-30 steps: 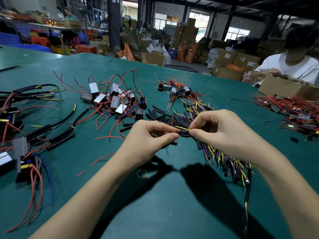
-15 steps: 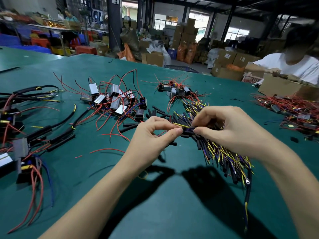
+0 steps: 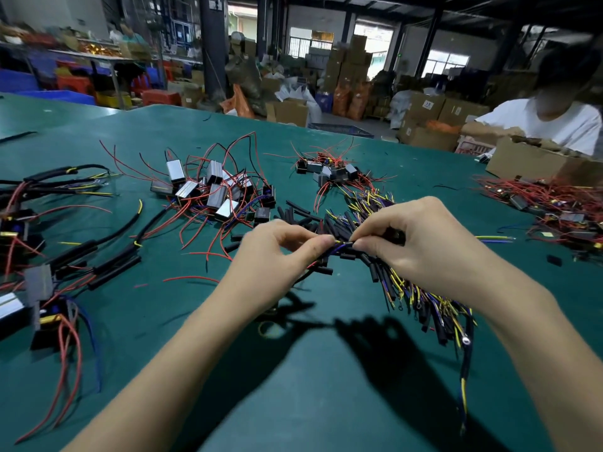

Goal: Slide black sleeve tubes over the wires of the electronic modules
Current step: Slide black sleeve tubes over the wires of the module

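Above green table (image 3: 293, 402), both hands' grips pinch one sleeve tube (image 3: 342, 246).

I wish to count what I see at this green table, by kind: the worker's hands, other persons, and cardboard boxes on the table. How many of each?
Hands: 2, the left hand pinching wires, the right hand pinching a black sleeve tube
Other person, in a white shirt: 1
Cardboard box: 1
Total: 4

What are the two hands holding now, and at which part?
The left hand pinches the blue and yellow wires just outside the tube. The right hand pinches the black sleeve tube near its end.
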Action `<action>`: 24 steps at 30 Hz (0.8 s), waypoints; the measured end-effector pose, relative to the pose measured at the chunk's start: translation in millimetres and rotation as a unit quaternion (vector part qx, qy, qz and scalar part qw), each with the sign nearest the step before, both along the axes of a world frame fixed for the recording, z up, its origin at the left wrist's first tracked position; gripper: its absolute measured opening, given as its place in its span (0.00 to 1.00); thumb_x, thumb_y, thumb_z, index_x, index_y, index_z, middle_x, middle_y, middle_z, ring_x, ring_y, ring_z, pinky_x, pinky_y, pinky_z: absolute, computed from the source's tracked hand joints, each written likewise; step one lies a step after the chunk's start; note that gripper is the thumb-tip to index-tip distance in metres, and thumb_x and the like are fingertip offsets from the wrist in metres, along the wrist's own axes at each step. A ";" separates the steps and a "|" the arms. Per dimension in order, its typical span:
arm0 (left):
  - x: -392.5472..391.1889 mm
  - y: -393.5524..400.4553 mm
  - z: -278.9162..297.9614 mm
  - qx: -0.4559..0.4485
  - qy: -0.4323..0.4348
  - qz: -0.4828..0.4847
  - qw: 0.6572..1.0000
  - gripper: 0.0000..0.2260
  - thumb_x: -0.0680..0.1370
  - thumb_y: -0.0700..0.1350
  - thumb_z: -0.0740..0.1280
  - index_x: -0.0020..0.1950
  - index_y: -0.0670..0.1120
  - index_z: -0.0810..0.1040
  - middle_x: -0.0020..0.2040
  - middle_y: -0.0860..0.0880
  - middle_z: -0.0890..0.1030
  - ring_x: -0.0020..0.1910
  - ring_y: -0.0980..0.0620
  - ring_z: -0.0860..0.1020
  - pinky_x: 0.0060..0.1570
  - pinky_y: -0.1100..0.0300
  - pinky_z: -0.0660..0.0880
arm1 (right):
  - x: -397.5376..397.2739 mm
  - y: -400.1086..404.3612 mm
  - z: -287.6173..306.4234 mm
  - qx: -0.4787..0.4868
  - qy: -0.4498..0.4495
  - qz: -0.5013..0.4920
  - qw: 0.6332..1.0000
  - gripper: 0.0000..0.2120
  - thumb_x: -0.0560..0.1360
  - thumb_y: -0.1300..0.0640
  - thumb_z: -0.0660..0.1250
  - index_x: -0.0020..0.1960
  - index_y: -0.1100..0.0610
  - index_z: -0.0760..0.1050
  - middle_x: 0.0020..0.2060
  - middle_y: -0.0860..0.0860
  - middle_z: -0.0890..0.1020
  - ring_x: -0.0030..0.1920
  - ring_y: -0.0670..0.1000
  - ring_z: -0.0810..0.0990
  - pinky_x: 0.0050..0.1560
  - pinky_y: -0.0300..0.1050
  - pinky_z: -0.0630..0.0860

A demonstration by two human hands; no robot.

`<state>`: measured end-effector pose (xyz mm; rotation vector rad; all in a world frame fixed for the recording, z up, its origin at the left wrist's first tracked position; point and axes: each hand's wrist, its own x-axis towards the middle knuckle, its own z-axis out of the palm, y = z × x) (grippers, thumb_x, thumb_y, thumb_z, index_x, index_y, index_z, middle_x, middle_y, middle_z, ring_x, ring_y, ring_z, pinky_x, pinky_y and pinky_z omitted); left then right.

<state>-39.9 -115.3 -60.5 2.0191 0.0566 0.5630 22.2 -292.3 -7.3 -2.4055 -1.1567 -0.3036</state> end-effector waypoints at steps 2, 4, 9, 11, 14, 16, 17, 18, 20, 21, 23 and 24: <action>-4.0 7.2 5.6 0.059 -0.014 0.073 0.996 0.10 0.72 0.55 0.69 0.38 0.50 0.81 0.40 0.50 0.81 0.41 0.56 0.78 0.48 0.59 0.74 | -3.6 1.4 0.4 -0.019 -0.012 -0.012 1.000 0.04 0.74 0.53 0.70 0.43 0.50 0.84 0.33 0.46 0.82 0.36 0.49 0.77 0.42 0.45 0.72; -14.3 12.3 8.2 0.096 -0.050 0.119 0.987 0.13 0.70 0.62 0.67 0.37 0.53 0.77 0.39 0.53 0.78 0.41 0.57 0.76 0.45 0.56 0.73 | -4.2 1.7 1.5 -0.025 0.000 -0.025 0.999 0.04 0.74 0.53 0.69 0.42 0.49 0.83 0.33 0.44 0.82 0.36 0.47 0.78 0.42 0.45 0.74; -43.1 10.6 -13.4 0.182 0.000 0.059 0.981 0.15 0.66 0.64 0.69 0.39 0.54 0.75 0.39 0.55 0.75 0.41 0.55 0.74 0.44 0.52 0.74 | -4.2 3.2 3.7 -0.004 0.031 -0.016 0.999 0.03 0.73 0.55 0.70 0.41 0.50 0.80 0.29 0.44 0.79 0.31 0.45 0.73 0.39 0.48 0.75; -42.3 8.6 -22.1 0.166 -0.019 0.051 0.985 0.07 0.69 0.53 0.73 0.41 0.52 0.77 0.39 0.54 0.77 0.41 0.54 0.76 0.44 0.50 0.75 | -5.2 2.9 3.5 -0.005 0.037 -0.003 0.999 0.04 0.73 0.56 0.69 0.42 0.48 0.80 0.27 0.45 0.79 0.29 0.45 0.72 0.36 0.48 0.74; -38.6 7.6 -27.8 0.131 -0.057 0.057 0.988 0.06 0.71 0.42 0.73 0.39 0.51 0.79 0.37 0.53 0.77 0.39 0.53 0.76 0.40 0.50 0.76 | -5.8 1.6 1.8 -0.027 0.052 0.010 0.998 0.10 0.75 0.57 0.66 0.49 0.43 0.80 0.29 0.45 0.79 0.27 0.46 0.69 0.32 0.44 0.68; -36.6 8.0 -28.9 0.122 -0.071 0.056 0.988 0.06 0.72 0.40 0.73 0.40 0.50 0.79 0.37 0.54 0.77 0.38 0.55 0.76 0.39 0.55 0.75 | -6.8 1.2 0.3 -0.053 0.052 0.012 0.997 0.13 0.76 0.56 0.64 0.53 0.39 0.78 0.32 0.44 0.78 0.28 0.44 0.70 0.32 0.42 0.65; -36.3 7.9 -28.8 0.113 -0.077 0.051 0.989 0.06 0.72 0.39 0.73 0.40 0.49 0.79 0.37 0.54 0.78 0.37 0.57 0.75 0.39 0.61 0.74 | -7.1 1.3 -0.4 -0.068 0.046 0.011 0.997 0.13 0.76 0.56 0.64 0.53 0.39 0.77 0.33 0.43 0.78 0.29 0.42 0.70 0.32 0.42 0.64; -36.4 8.1 -29.0 0.102 -0.081 0.042 0.991 0.06 0.71 0.38 0.73 0.40 0.49 0.80 0.37 0.54 0.78 0.37 0.57 0.76 0.39 0.66 0.72 | -7.4 1.6 -1.0 -0.082 0.035 0.008 0.996 0.12 0.76 0.55 0.64 0.53 0.39 0.77 0.32 0.42 0.77 0.30 0.40 0.71 0.32 0.41 0.63; -36.7 10.1 -30.1 0.088 -0.077 0.013 0.993 0.07 0.70 0.37 0.74 0.43 0.47 0.80 0.38 0.54 0.79 0.38 0.59 0.76 0.40 0.70 0.71 | -7.0 2.3 -1.4 -0.112 0.005 -0.011 0.994 0.07 0.75 0.51 0.66 0.51 0.39 0.76 0.31 0.39 0.76 0.33 0.37 0.71 0.32 0.38 0.63; -37.2 11.8 -31.4 0.092 -0.071 0.000 0.993 0.08 0.70 0.37 0.75 0.45 0.47 0.80 0.40 0.55 0.80 0.39 0.59 0.77 0.40 0.70 0.71 | -6.6 2.6 -1.4 -0.123 -0.009 -0.023 0.992 0.06 0.75 0.49 0.66 0.50 0.39 0.75 0.31 0.39 0.75 0.33 0.37 0.71 0.32 0.37 0.63; -36.7 16.6 -34.5 0.107 -0.057 -0.006 0.993 0.10 0.69 0.35 0.74 0.46 0.46 0.79 0.41 0.55 0.80 0.41 0.59 0.77 0.41 0.69 0.72 | -6.1 2.7 -1.8 -0.131 -0.029 -0.039 0.990 0.04 0.75 0.48 0.66 0.49 0.40 0.75 0.30 0.39 0.74 0.34 0.37 0.71 0.33 0.35 0.64; -36.1 19.0 -35.6 0.114 -0.053 0.002 0.992 0.10 0.70 0.34 0.74 0.45 0.46 0.79 0.41 0.53 0.80 0.41 0.58 0.77 0.41 0.68 0.73 | -6.3 2.8 -2.2 -0.130 -0.032 -0.043 0.990 0.04 0.75 0.48 0.66 0.49 0.40 0.75 0.30 0.39 0.75 0.34 0.37 0.71 0.34 0.36 0.65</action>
